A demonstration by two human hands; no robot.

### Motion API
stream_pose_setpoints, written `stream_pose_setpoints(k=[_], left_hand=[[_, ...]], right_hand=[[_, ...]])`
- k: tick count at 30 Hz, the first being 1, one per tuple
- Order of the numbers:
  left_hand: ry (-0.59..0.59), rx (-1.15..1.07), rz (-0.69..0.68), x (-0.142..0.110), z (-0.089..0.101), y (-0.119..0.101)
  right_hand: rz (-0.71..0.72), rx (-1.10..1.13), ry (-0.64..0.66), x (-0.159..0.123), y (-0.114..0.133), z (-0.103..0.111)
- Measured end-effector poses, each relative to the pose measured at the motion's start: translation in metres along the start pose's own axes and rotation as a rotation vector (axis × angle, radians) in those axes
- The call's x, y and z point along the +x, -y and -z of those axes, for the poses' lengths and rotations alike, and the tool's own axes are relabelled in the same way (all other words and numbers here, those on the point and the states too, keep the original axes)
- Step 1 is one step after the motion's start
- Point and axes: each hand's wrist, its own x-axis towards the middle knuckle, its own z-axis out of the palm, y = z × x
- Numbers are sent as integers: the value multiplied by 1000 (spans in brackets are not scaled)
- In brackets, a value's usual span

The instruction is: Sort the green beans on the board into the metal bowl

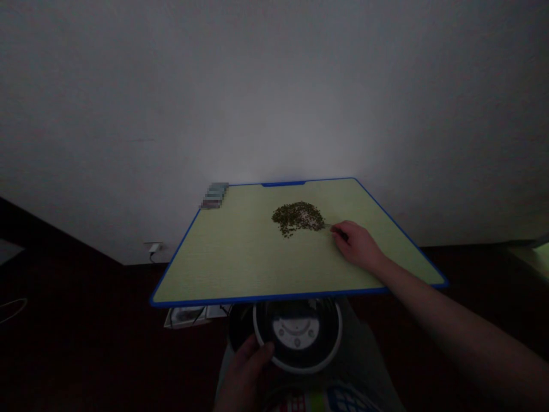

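Observation:
A loose pile of small green-brown bits [294,217] lies spread on the pale yellow tabletop [240,263]. At its right edge is my right hand [354,243], closed in a pinch. A thin, pale tool [327,225] sticks out from its fingertips and reaches the bits; its kind is too small and dim to make out. Below the table's front edge, my left hand [249,366] grips the left rim of a round, dark vessel [330,349] with a pale rim, held over my lap. A light panel with round marks shows within it.
Blue edging [257,299] runs round the small table. A blurred-out stack [215,195] sits at its back left corner. Behind stands a grey wall [274,91] with a plugged-in charger [154,248] low on the left. A white tray [189,316] is under the table.

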Motion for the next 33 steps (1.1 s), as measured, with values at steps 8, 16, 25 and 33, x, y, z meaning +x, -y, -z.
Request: stream_pose_setpoints(k=[8, 16, 25, 33], left_hand=[[-28, 33, 2, -4, -6, -2], [-30, 38, -9, -6, -12, -5], [-33, 46, 16, -6, -11, -5], [-30, 32, -3, -7, -12, -6]], right_hand=[[-8, -27, 24, 2, -1, -2], [21, -22, 7, 5, -4, -5], [34, 6, 20, 5, -6, -7], [42, 29, 40, 5, -6, -5]])
